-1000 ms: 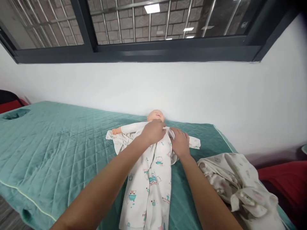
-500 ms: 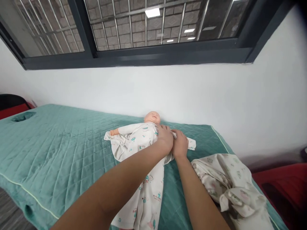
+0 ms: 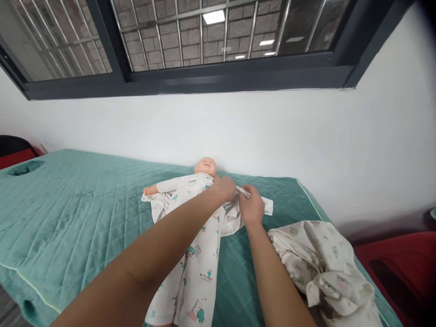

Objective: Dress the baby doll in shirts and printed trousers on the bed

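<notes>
A baby doll (image 3: 206,166) lies on its back in white printed clothes, its head toward the wall. Its arm on the image's left is stretched out, with the small hand (image 3: 150,190) showing past a white sleeve. My left hand (image 3: 225,188) is closed at the doll's other shoulder, its fingertips partly hidden. A twisted strip of the white shirt (image 3: 241,191) runs from there to my right hand (image 3: 252,205), which pinches it. The loose sleeve end (image 3: 269,206) lies just beyond my right hand. Printed trousers (image 3: 200,272) cover the doll's legs.
A green quilted cover (image 3: 95,200) lies over the bed, which meets a white wall beneath a barred window. Crumpled printed cloth (image 3: 327,259) lies near my right forearm. Red chairs (image 3: 402,263) stand beyond the right edge; something red and black (image 3: 15,152) is at far left.
My hands have moved apart, with my left hand shifted left, and the twisted cloth now shows between them. The whole view has shifted slightly.
</notes>
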Action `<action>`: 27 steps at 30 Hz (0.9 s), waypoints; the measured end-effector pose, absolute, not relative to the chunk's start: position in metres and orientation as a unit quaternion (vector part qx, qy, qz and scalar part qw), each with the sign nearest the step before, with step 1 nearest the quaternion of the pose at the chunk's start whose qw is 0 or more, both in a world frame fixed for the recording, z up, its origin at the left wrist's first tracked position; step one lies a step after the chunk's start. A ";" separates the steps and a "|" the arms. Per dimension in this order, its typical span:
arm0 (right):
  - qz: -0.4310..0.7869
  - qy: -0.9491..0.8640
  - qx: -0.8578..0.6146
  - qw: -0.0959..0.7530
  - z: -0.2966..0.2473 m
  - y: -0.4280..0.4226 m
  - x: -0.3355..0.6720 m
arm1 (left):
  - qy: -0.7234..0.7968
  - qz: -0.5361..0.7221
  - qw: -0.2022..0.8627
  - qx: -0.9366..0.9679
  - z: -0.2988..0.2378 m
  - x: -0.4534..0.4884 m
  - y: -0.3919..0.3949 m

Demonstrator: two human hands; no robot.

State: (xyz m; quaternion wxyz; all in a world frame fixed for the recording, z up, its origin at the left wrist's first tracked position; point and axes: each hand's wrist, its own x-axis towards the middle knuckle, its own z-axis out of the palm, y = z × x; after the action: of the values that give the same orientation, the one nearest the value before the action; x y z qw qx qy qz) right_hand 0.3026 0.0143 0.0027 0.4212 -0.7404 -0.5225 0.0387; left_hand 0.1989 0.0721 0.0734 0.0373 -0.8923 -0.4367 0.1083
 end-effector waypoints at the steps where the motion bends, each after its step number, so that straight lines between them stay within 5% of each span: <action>1: 0.038 -0.522 -0.745 0.413 0.003 0.014 0.303 | -0.427 0.109 0.034 -0.897 0.071 0.201 0.074; 12: 0.024 -0.536 -0.771 0.342 0.010 0.012 0.304 | -0.384 0.104 0.047 -0.916 0.058 0.202 0.088; 27: 0.099 -0.511 -0.746 0.417 0.008 0.013 0.322 | -0.373 0.078 0.100 -0.919 0.089 0.165 0.092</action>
State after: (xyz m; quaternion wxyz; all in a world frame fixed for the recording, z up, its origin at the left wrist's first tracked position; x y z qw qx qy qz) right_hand 0.3215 0.0131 0.0084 0.4167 -0.7455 -0.5107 0.0987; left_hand 0.1652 0.0916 0.0888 0.0999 -0.9190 -0.3732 0.0782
